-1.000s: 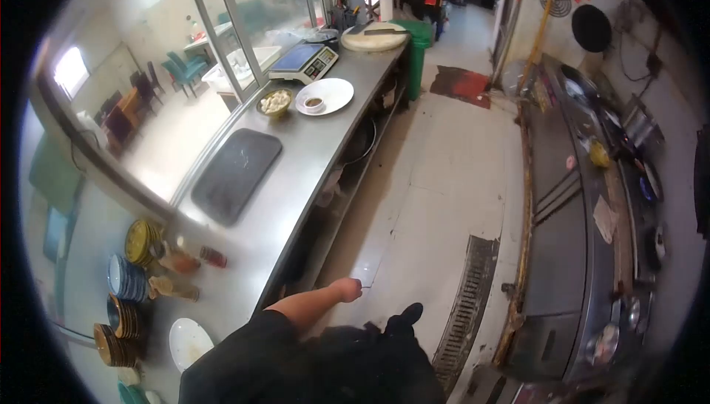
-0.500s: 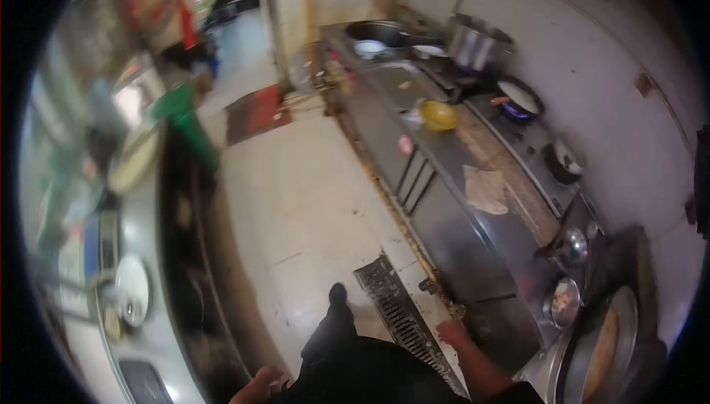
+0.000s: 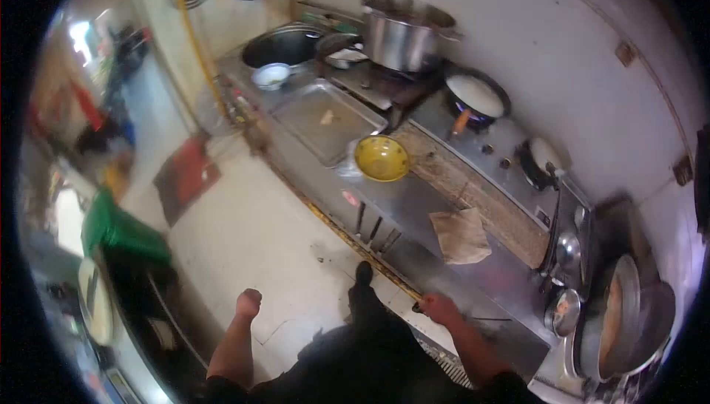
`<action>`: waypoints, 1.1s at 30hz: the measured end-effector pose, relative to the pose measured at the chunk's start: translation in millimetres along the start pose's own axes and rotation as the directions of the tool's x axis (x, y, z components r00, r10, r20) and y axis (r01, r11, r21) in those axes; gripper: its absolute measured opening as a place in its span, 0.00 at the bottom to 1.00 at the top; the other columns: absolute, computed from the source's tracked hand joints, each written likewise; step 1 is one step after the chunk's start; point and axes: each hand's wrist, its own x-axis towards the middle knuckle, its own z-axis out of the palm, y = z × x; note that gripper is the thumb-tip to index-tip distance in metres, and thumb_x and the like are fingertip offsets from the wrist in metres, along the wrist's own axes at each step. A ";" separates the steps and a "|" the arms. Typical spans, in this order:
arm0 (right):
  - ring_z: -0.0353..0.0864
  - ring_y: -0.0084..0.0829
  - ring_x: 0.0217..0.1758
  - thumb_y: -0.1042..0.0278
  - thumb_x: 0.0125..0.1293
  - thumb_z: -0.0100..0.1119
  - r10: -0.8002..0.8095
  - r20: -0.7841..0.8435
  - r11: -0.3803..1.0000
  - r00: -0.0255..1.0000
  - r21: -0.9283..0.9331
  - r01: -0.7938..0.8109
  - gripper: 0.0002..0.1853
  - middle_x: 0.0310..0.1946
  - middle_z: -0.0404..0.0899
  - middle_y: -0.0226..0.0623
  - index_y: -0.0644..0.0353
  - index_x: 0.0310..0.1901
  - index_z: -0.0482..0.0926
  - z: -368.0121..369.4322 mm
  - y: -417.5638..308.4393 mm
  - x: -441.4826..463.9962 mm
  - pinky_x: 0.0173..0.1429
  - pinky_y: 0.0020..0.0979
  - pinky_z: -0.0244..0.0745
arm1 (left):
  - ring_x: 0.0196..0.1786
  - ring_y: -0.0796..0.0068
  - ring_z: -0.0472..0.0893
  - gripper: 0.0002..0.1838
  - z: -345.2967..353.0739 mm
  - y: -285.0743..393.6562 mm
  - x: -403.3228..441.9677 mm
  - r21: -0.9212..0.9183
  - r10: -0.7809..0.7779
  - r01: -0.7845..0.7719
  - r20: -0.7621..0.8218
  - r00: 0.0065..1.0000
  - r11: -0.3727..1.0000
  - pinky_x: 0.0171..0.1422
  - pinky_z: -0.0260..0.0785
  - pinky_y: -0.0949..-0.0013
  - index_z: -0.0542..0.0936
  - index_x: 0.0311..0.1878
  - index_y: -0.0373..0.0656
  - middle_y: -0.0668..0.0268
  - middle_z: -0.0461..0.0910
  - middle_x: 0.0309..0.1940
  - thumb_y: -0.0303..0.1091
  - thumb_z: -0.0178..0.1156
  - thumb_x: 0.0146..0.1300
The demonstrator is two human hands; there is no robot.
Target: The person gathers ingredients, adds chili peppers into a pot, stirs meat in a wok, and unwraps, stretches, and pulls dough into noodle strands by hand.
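Note:
My left hand (image 3: 249,303) hangs over the pale floor, its fingers curled; whether it holds anything is too small to tell. My right hand (image 3: 438,308) is low beside the front of the steel counter, fingers bent, with a small dark shape by its fingertips that I cannot make out. On the counter above it lies a brown cloth (image 3: 460,236). Farther along stands a yellow bowl (image 3: 381,158), beside a metal tray (image 3: 328,121). A pan with white contents (image 3: 475,96) sits over a blue flame on the stove.
A large steel pot (image 3: 408,34) and a white bowl (image 3: 271,76) stand at the far end. To the right are a wok (image 3: 620,315) and a small metal bowl (image 3: 566,312). On the left are a green bin (image 3: 122,234) and a red mat (image 3: 188,176).
The view has swung right, from the counter with the scale to the stove side. My right hand has come into view, and both hands now appear higher in the picture.

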 end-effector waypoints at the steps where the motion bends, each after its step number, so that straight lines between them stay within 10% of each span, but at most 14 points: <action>1: 0.79 0.49 0.47 0.51 0.57 0.57 0.013 -0.105 0.999 0.994 0.032 -0.010 0.19 0.41 0.81 0.47 0.55 0.43 0.79 -28.9 -15.7 13.2 0.51 0.44 0.73 | 0.41 0.59 0.79 0.10 -8.6 23.1 26.1 -0.318 -0.272 0.284 0.084 0.959 0.904 0.41 0.72 0.56 0.78 0.26 0.43 0.57 0.80 0.32 0.33 0.49 0.56; 4: 0.78 0.51 0.48 0.51 0.57 0.56 0.045 -0.455 0.987 0.889 0.159 0.031 0.19 0.41 0.80 0.49 0.55 0.45 0.77 -65.6 0.0 91.8 0.52 0.46 0.72 | 0.44 0.60 0.79 0.11 37.4 -6.6 64.0 -0.130 -0.010 0.027 0.128 0.992 0.991 0.48 0.72 0.58 0.80 0.31 0.45 0.58 0.81 0.37 0.35 0.49 0.59; 7: 0.78 0.51 0.49 0.54 0.57 0.57 0.336 -0.328 0.940 0.883 0.170 -0.295 0.22 0.45 0.79 0.49 0.54 0.52 0.74 -150.1 -31.8 137.8 0.53 0.46 0.73 | 0.49 0.58 0.79 0.11 34.8 11.7 91.2 0.237 0.305 -0.425 0.414 0.858 0.873 0.56 0.70 0.61 0.82 0.36 0.48 0.62 0.81 0.43 0.37 0.50 0.60; 10: 0.78 0.49 0.51 0.57 0.57 0.57 0.619 -0.235 0.779 0.749 0.304 -0.548 0.26 0.48 0.78 0.47 0.52 0.57 0.68 -180.6 -32.6 187.2 0.52 0.47 0.73 | 0.49 0.58 0.79 0.11 -17.9 54.6 123.2 0.200 0.219 -0.383 0.554 0.803 0.902 0.56 0.71 0.60 0.83 0.38 0.51 0.63 0.81 0.44 0.38 0.51 0.60; 15: 0.77 0.47 0.53 0.57 0.57 0.56 0.704 -0.246 0.678 0.666 0.511 -0.528 0.27 0.50 0.77 0.44 0.52 0.59 0.66 -175.2 -14.4 229.4 0.51 0.48 0.72 | 0.45 0.60 0.81 0.09 -56.6 18.3 227.3 0.361 0.183 -0.444 0.570 0.801 0.820 0.49 0.74 0.60 0.83 0.36 0.50 0.62 0.82 0.37 0.35 0.53 0.59; 16: 0.77 0.47 0.53 0.57 0.57 0.56 0.697 -0.284 0.676 0.659 0.568 -0.469 0.27 0.50 0.77 0.44 0.52 0.59 0.66 -145.5 10.2 243.4 0.51 0.47 0.72 | 0.42 0.60 0.81 0.07 -28.6 -30.5 246.3 0.084 0.061 -0.110 0.449 0.892 0.990 0.46 0.75 0.60 0.82 0.33 0.49 0.61 0.82 0.33 0.34 0.54 0.58; 17: 0.77 0.47 0.53 0.57 0.57 0.56 0.714 -0.274 0.658 0.644 0.577 -0.484 0.27 0.50 0.77 0.44 0.52 0.59 0.66 -110.5 34.8 254.4 0.51 0.47 0.72 | 0.42 0.60 0.81 0.07 -36.9 -34.3 268.0 0.088 0.071 -0.126 0.466 0.882 0.988 0.46 0.75 0.60 0.82 0.33 0.49 0.61 0.82 0.33 0.34 0.54 0.58; 19: 0.77 0.48 0.50 0.59 0.57 0.58 0.643 -0.312 0.644 0.699 0.715 -0.273 0.23 0.45 0.79 0.45 0.55 0.54 0.70 -64.9 60.9 274.5 0.53 0.43 0.70 | 0.39 0.60 0.81 0.07 -55.6 -24.2 331.5 -0.087 0.316 -0.319 0.526 0.790 0.944 0.44 0.74 0.58 0.81 0.32 0.48 0.60 0.81 0.32 0.33 0.54 0.57; 22: 0.77 0.48 0.42 0.60 0.60 0.58 0.854 -0.240 0.440 0.462 0.808 -0.392 0.16 0.35 0.79 0.45 0.59 0.47 0.74 -169.2 -87.0 220.2 0.50 0.44 0.70 | 0.36 0.61 0.80 0.05 -86.4 0.0 424.0 0.078 0.698 -0.781 0.400 0.593 0.619 0.41 0.74 0.60 0.81 0.29 0.49 0.62 0.81 0.30 0.28 0.58 0.48; 25: 0.73 0.36 0.32 0.58 0.64 0.51 0.861 -0.437 0.495 0.261 0.838 -0.230 0.13 0.28 0.74 0.36 0.56 0.44 0.73 -127.6 -66.1 226.6 0.37 0.33 0.68 | 0.33 0.63 0.79 0.05 -75.7 -16.6 513.3 -0.236 0.430 -0.363 0.392 0.813 0.902 0.38 0.75 0.61 0.80 0.31 0.48 0.63 0.80 0.27 0.30 0.58 0.48; 27: 0.70 0.25 0.21 0.55 0.68 0.44 0.827 -0.561 0.561 0.027 0.822 -0.100 0.12 0.21 0.70 0.26 0.53 0.41 0.72 -87.6 -40.0 214.4 0.25 0.23 0.65 | 0.31 0.66 0.80 0.04 -111.2 9.4 537.6 -0.692 0.014 0.459 0.561 0.828 0.557 0.34 0.75 0.64 0.80 0.31 0.45 0.63 0.81 0.29 0.30 0.59 0.51; 29: 0.67 0.21 0.20 0.62 0.66 0.49 0.928 -0.353 0.285 0.117 0.876 0.389 0.06 0.20 0.67 0.25 0.54 0.38 0.71 -116.2 -51.8 203.9 0.21 0.21 0.61 | 0.30 0.69 0.82 0.05 -120.2 17.1 561.8 -0.635 -0.065 0.458 0.541 0.839 0.622 0.32 0.76 0.68 0.81 0.31 0.42 0.61 0.82 0.32 0.28 0.56 0.56; 31: 0.69 0.22 0.20 0.63 0.64 0.52 0.956 -0.274 0.237 0.103 0.932 0.274 0.06 0.20 0.68 0.26 0.54 0.34 0.72 -186.7 -93.5 198.8 0.20 0.24 0.60 | 0.30 0.69 0.81 0.06 -90.9 -42.0 588.3 -0.239 -0.012 0.180 0.572 0.820 0.954 0.32 0.76 0.67 0.81 0.30 0.42 0.61 0.82 0.33 0.32 0.57 0.56; 33: 0.68 0.22 0.19 0.64 0.64 0.52 0.783 -0.622 0.619 -0.006 0.779 -0.100 0.07 0.19 0.69 0.27 0.56 0.33 0.74 -160.9 -15.5 206.3 0.19 0.26 0.59 | 0.33 0.67 0.82 0.05 -82.7 -57.1 591.4 -0.201 -0.029 0.175 0.575 0.818 0.964 0.36 0.76 0.65 0.81 0.29 0.45 0.61 0.82 0.33 0.35 0.60 0.54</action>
